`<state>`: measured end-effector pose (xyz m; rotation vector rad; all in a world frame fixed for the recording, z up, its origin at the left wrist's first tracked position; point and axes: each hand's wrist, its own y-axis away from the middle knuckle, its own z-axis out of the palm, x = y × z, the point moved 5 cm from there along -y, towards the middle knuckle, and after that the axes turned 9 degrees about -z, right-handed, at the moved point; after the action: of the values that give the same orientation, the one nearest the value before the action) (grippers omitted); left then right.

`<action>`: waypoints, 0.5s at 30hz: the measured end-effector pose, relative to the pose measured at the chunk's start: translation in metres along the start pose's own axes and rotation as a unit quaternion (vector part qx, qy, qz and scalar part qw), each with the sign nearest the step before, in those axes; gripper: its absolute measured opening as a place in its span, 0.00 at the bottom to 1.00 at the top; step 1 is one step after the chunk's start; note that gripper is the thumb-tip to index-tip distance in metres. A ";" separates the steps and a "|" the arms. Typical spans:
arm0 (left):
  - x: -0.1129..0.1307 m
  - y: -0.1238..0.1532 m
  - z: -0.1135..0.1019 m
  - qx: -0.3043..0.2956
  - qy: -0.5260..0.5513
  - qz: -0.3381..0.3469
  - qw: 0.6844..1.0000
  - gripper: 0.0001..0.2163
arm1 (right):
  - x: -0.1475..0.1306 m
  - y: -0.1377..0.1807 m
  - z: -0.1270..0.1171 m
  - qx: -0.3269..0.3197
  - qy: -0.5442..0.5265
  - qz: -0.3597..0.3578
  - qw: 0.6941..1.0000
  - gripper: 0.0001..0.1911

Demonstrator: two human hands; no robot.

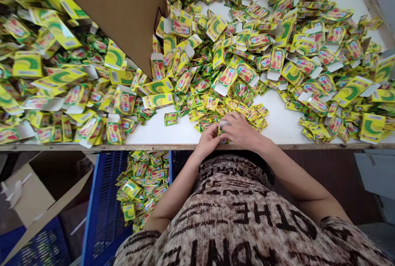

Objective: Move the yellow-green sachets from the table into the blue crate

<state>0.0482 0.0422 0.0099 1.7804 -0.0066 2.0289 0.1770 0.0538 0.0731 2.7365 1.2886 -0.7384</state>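
My left hand (207, 139) and my right hand (239, 131) meet at the front edge of a white table (277, 124). Both are closed around a small yellow-green carton (222, 125) with a white flap, held between the fingertips. Just beyond my hands lies a heap of small yellow-green sachets (228, 107). Further back the table is covered with open empty cartons (226, 77) of the same print.
A brown cardboard box (123, 10) stands at the back left, with more cartons (55, 76) piled to its left. Below the table edge a blue plastic crate (101, 212) holds filled cartons (142, 183). Folded cardboard (27, 196) lies at the lower left.
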 end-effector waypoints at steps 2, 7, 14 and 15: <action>0.000 0.001 -0.001 0.015 -0.008 0.002 1.000 0.16 | 0.001 0.003 -0.001 0.033 -0.028 0.013 0.999 0.09; -0.003 0.004 -0.002 0.022 0.022 -0.014 0.999 0.18 | 0.004 0.006 0.002 0.039 -0.061 0.035 0.997 0.11; -0.012 0.009 -0.010 0.076 0.091 -0.065 0.991 0.20 | 0.025 0.036 0.018 0.286 -0.378 0.252 0.844 0.12; -0.012 0.010 -0.010 0.068 0.106 -0.076 0.989 0.18 | 0.026 0.039 0.027 0.281 -0.434 0.286 0.807 0.13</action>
<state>0.0367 0.0324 0.0002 1.5792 0.3295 2.1401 0.2091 0.0410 0.0309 2.2722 0.0304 -2.1341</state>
